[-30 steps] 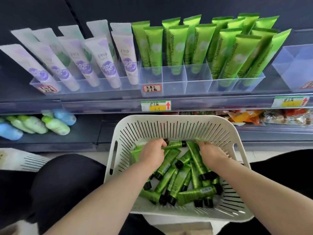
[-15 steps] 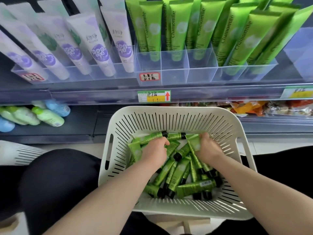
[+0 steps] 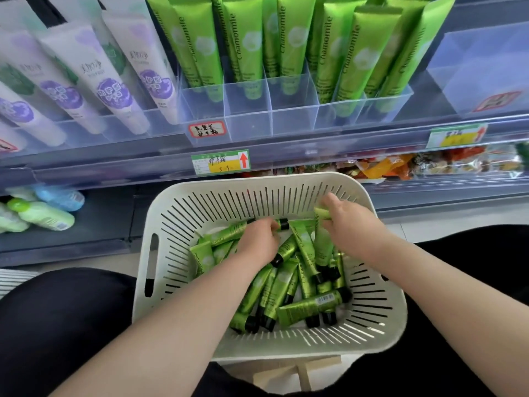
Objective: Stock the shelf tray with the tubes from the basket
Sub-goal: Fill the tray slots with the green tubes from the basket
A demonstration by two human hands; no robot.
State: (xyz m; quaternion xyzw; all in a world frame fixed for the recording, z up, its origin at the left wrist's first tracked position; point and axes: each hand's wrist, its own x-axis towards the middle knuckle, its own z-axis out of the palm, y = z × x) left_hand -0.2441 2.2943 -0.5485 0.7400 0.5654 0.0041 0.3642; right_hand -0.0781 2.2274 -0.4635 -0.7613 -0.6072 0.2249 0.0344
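Down in the white slotted basket (image 3: 257, 183), which sits between the person's knees below the shelf edge, the small tubes (image 3: 310, 308) lie in a loose heap, crossing one another at all angles. Each is glossy leaf-green with a black screw cap, a flat crimped end and a pale round flower mark with "Chamomile" in dark script along the body; one near the front shows a white barcode sticker. Above and behind the basket, the clear divided shelf tray (image 3: 294, 121) holds larger tubes (image 3: 246, 53) of the same green design, standing cap-down and leaning back in rows, with a red-bordered handwritten label (image 3: 206, 129) stuck on its front left corner.

Both forearms reach forward into the basket, bare to the elbow. The left hand (image 3: 257, 242) is palm down at the far side of the heap, fingers curled round a top tube (image 3: 229, 234) that lies crosswise, its black cap poking out beside the knuckles. The right hand (image 3: 352, 224) sits higher and nearer the far rim, thumb raised, fingers pinching a steep tube (image 3: 324, 245) close to its crimped end, which sticks up past the fingers while its cap points down into the pile
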